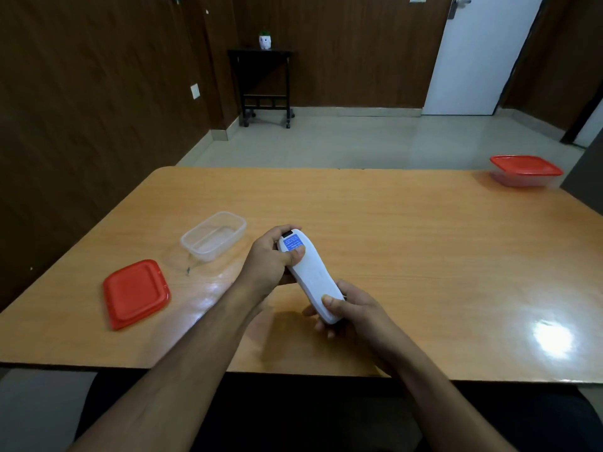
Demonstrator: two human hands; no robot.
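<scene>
I'm holding the white remote (310, 275) above the desk (424, 256), left hand (274, 256) gripping its far end, right hand (346, 308) gripping the near end, long axis running away-left.

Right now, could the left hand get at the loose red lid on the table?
Probably yes: the red lid lies uncovered left of the left hand, the way looks open, though its fingers grip the white device.

1 head-worn view, facing forward and down, close over the table (408, 243)
</scene>
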